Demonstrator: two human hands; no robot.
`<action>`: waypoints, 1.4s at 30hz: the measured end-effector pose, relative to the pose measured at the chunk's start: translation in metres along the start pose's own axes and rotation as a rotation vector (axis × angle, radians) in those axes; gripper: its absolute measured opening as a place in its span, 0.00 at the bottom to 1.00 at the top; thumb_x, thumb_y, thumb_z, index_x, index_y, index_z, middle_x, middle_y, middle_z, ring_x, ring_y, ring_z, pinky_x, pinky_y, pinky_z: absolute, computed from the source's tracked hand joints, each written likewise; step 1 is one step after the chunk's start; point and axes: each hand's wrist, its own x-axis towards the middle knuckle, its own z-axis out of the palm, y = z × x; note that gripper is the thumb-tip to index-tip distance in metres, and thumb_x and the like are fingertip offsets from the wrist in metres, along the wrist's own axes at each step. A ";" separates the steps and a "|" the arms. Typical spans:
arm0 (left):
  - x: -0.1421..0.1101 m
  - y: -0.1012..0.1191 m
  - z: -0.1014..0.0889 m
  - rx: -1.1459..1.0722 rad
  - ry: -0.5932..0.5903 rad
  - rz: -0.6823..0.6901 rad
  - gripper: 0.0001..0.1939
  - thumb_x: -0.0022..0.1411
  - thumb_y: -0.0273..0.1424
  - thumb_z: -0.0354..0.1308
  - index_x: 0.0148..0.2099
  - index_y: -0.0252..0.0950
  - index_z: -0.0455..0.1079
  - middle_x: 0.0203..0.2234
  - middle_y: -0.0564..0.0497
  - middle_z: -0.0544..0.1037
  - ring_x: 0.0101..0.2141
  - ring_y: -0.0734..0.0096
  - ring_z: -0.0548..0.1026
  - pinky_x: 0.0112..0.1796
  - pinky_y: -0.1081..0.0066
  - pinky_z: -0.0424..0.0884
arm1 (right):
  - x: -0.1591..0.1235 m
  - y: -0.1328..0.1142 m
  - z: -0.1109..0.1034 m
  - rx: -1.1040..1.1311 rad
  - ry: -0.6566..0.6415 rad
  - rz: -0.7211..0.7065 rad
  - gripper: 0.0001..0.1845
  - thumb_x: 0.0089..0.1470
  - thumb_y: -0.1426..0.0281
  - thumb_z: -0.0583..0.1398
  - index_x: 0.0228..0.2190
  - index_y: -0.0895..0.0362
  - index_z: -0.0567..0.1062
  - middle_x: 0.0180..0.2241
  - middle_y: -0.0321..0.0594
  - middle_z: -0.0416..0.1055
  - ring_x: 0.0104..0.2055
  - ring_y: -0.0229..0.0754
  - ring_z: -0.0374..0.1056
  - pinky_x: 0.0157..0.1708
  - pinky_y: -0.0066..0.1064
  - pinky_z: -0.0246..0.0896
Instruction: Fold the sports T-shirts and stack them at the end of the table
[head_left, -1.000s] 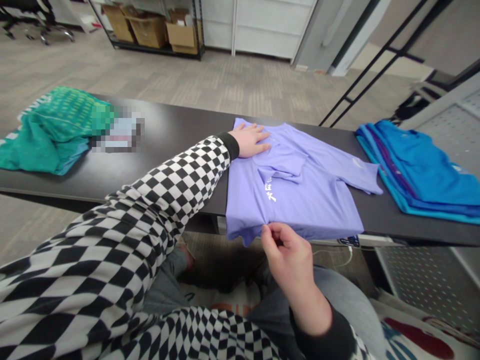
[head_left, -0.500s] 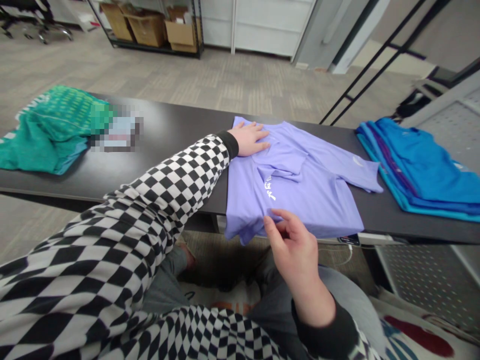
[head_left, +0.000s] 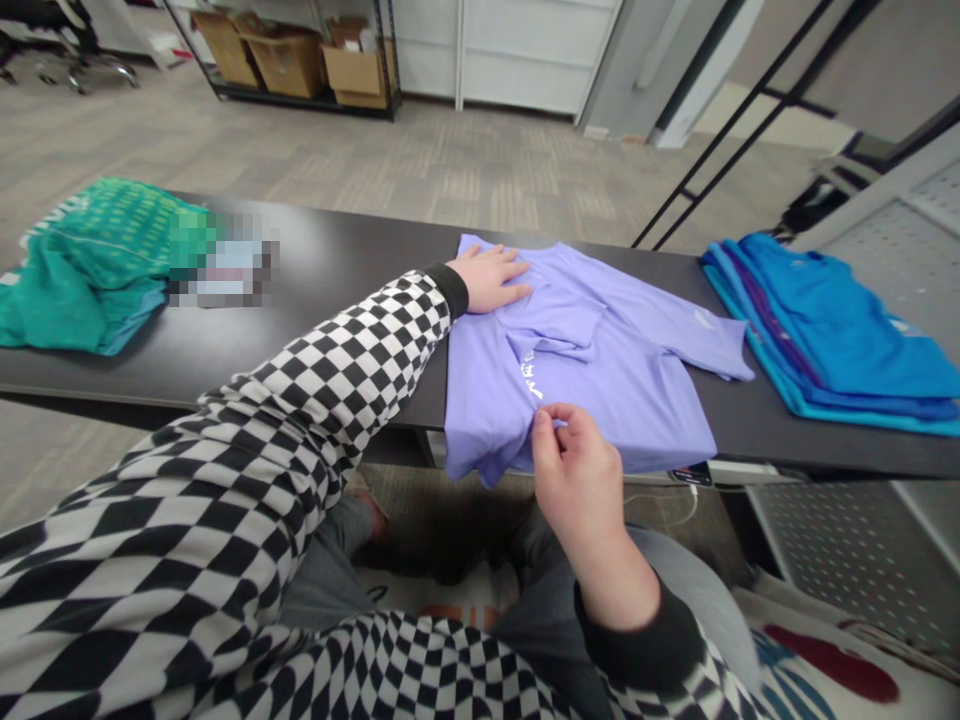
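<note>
A lavender T-shirt (head_left: 630,400) lies partly folded on the dark table, one sleeve stretched to the right and its near edge hanging over the front. White lettering shows near its middle. My left hand (head_left: 491,279) rests flat on the shirt's far left part, fingers spread. Close to the near edge, below the lettering, my right hand (head_left: 579,465) is closed, thumb and forefinger pinching the shirt's fabric.
On the right of the table (head_left: 337,260) lies a stack of blue and purple folded shirts (head_left: 847,330). Green clothing (head_left: 97,265) is heaped at the left, beside a blurred small object (head_left: 229,268). A phone (head_left: 690,476) with a white cable sits under the shirt's near edge.
My right hand has closed its thumb and forefinger into a pinch on the shirt. The left hand stays flat in place. The view has shifted slightly.
</note>
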 end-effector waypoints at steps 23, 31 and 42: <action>0.001 -0.002 0.001 0.022 -0.012 0.015 0.40 0.80 0.56 0.42 0.85 0.47 0.56 0.84 0.46 0.52 0.82 0.43 0.49 0.78 0.37 0.42 | -0.008 0.022 -0.008 0.414 -0.577 -0.020 0.24 0.75 0.51 0.61 0.35 0.54 0.85 0.26 0.37 0.76 0.27 0.42 0.70 0.30 0.32 0.64; 0.002 -0.003 0.002 0.018 0.000 0.023 0.40 0.80 0.56 0.43 0.85 0.48 0.56 0.84 0.47 0.54 0.81 0.40 0.50 0.78 0.36 0.41 | -0.014 0.041 -0.015 0.225 -0.478 0.219 0.19 0.68 0.52 0.67 0.43 0.54 0.88 0.38 0.43 0.86 0.38 0.51 0.80 0.40 0.37 0.70; 0.006 -0.007 0.006 0.060 0.009 0.016 0.39 0.79 0.56 0.43 0.85 0.51 0.54 0.84 0.50 0.54 0.81 0.38 0.49 0.78 0.36 0.39 | -0.013 0.041 -0.021 0.346 -0.489 0.328 0.19 0.67 0.51 0.66 0.35 0.53 0.85 0.29 0.39 0.82 0.31 0.48 0.78 0.33 0.36 0.69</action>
